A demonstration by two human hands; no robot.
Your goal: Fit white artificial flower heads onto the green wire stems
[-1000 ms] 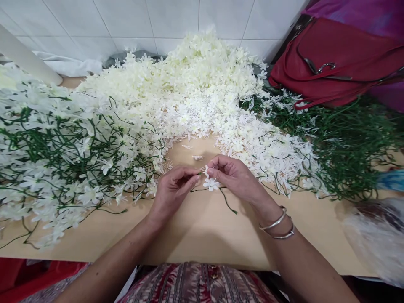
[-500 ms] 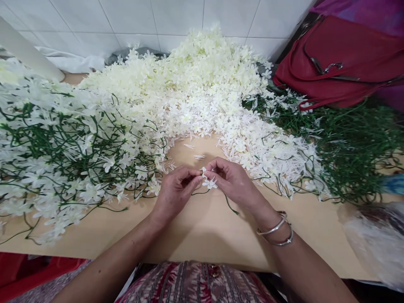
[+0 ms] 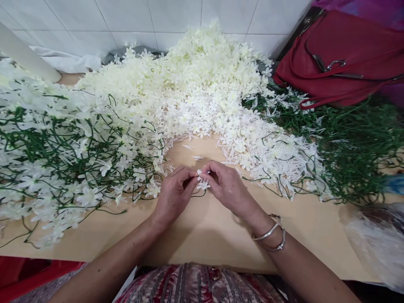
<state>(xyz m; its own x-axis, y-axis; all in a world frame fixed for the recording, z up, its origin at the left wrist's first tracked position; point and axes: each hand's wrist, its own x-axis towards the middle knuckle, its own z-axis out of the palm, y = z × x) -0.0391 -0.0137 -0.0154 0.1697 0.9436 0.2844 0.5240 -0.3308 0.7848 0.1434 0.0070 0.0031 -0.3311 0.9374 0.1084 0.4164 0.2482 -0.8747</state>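
Observation:
At the middle of the table my left hand (image 3: 177, 194) and my right hand (image 3: 227, 185) meet, fingertips pinched around a small white artificial flower (image 3: 199, 174). A second white flower (image 3: 204, 184) hangs just below it on a thin green stem that runs under my fingers. My fingertips partly cover where the flower and stem join. Beyond my hands, a few loose white stamens (image 3: 198, 158) lie on the tabletop (image 3: 195, 227).
White blossoms (image 3: 202, 80) are heaped along the tiled wall. Finished-looking flowers on green stems (image 3: 63, 143) pile up at left. Bare green stems (image 3: 356, 143) lie at right below a red handbag (image 3: 341, 59). A clear plastic bag (image 3: 375, 244) sits at the right edge.
Both hands stay pinched together, and my right hand and wrist have shifted slightly left. The green stem end that showed below my right hand is now hidden.

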